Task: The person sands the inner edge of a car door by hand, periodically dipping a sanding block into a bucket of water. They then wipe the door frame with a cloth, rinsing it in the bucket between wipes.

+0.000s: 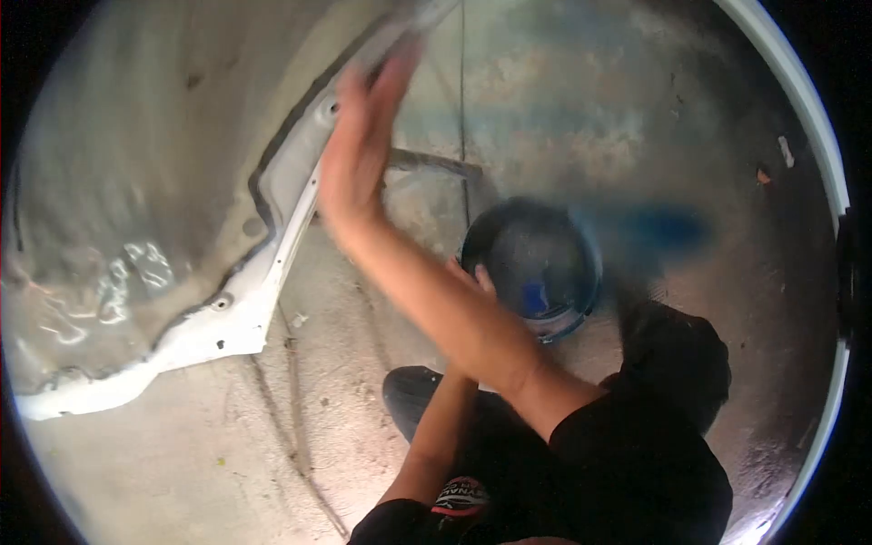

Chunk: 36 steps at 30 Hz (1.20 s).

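My right hand (359, 150) reaches across to the upper left, by the white edge of a large panel (204, 336) that looks like a car body part. It is blurred by motion, but the thumb and fingers look stretched out and apart; nothing shows in it, though its far side is hidden. My left hand (474, 276) is lower, under my right forearm, with its fingers over the near-left rim of a dark blue bucket (592, 272). Inside the bucket is liquid, with a bright blue patch (536, 296) showing in it.
To the bucket's right is a blurred blue shape (649, 229) that I cannot make out. A dark bar (436, 163) sticks out from behind the panel. My knees (677, 359) flank the bucket on the stained concrete floor (318, 391). Small scraps (786, 151) lie at the far right.
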Each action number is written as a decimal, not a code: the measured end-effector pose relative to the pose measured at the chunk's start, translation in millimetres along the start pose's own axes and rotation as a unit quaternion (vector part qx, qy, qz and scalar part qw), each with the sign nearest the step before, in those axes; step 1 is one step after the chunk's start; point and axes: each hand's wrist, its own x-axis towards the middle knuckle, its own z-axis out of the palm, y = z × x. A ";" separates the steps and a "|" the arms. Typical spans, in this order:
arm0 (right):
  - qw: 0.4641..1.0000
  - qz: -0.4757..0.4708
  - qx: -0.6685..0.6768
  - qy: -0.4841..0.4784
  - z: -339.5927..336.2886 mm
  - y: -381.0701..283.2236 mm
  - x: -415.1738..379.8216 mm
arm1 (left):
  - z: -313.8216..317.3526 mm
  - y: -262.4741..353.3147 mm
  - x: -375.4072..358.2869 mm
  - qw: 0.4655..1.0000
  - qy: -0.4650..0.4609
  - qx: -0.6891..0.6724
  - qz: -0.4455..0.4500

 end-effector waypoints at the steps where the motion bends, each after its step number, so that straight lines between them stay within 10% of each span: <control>1: 1.000 0.007 0.008 -0.022 2.7 -0.7 -23.8 | 19.0 -10.2 -0.3 0.995 -0.049 -0.074 -0.040; 7: 0.990 0.047 -0.088 -0.098 -47.6 21.9 161.8 | 88.2 -47.5 4.4 0.985 -0.098 -0.122 -0.072; 9: 0.981 0.084 -0.106 -0.139 -55.4 70.1 207.0 | 8.1 -12.1 7.1 0.965 -0.121 -0.212 -0.097; 13: 0.997 0.056 0.035 0.029 -8.1 8.0 31.0 | 1.7 -4.5 4.4 0.954 -0.181 -0.204 -0.125; 15: 0.993 0.044 -0.024 -0.106 -17.6 1.9 -26.9 | 24.3 -17.9 -3.2 0.967 -0.150 -0.176 -0.106; 22: 0.992 0.080 0.094 -0.032 -58.9 45.9 197.5 | 50.1 -28.4 4.7 0.988 -0.046 -0.147 -0.031; 28: 0.994 -0.045 -0.010 0.098 -12.4 38.5 62.8 | 15.6 -6.9 3.2 0.972 -0.140 -0.161 -0.094; 30: 0.996 0.048 0.072 0.005 -14.4 6.3 -11.8 | 23.3 -15.8 -5.0 0.973 -0.135 -0.161 -0.093; 36: 0.963 0.174 0.191 0.073 -60.7 -22.6 111.5 | 33.4 -14.2 5.8 0.976 -0.122 -0.160 -0.083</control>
